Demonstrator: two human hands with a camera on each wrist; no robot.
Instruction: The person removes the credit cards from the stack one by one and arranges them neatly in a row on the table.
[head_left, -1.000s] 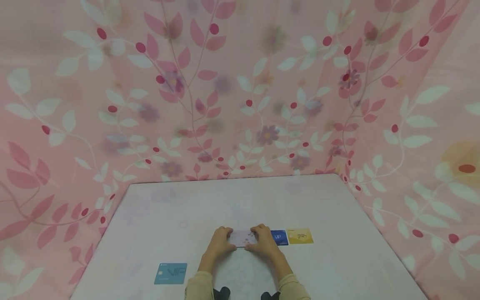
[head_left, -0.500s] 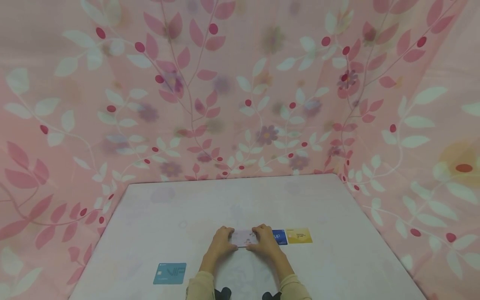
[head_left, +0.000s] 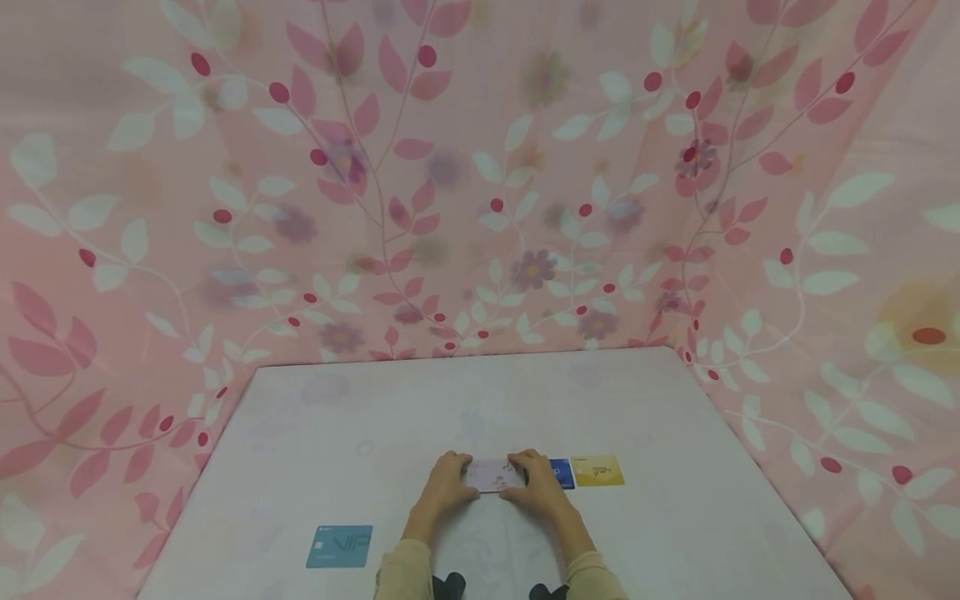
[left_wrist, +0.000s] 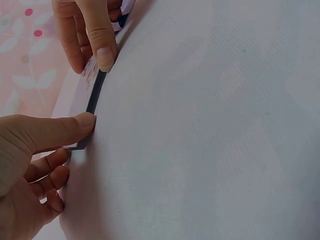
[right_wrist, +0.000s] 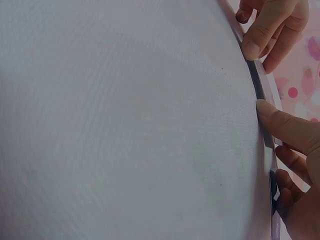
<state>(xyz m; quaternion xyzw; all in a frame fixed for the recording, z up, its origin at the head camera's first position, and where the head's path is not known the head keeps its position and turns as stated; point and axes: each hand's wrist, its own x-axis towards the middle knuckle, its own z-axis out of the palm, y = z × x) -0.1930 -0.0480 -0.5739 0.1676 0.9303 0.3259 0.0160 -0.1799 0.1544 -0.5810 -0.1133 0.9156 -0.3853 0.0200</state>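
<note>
A pale pink card [head_left: 493, 475] with a small flower print lies between my hands in the head view. My left hand [head_left: 447, 483] pinches its left end, thumb on the near edge and fingertips on the far edge. At the other end my right hand [head_left: 542, 482] pinches it the same way. In the left wrist view the left thumb [left_wrist: 75, 127] presses on the card's dark near edge. The right wrist view shows the right thumb [right_wrist: 280, 120] on that same edge. A blue card [head_left: 562, 473] lies directly right of my right hand, its left part hidden by the fingers.
A yellow card [head_left: 597, 471] lies against the blue card's right side. Farther left and nearer me, a teal card [head_left: 340, 547] marked VIP rests on the white table [head_left: 375, 417]. Pink floral cloth [head_left: 450, 208] surrounds the table behind and at both sides.
Both hands and the pale pink card have slid slightly right, closer to the blue card, and more of the blue card is now covered. The teal and yellow cards stay put.
</note>
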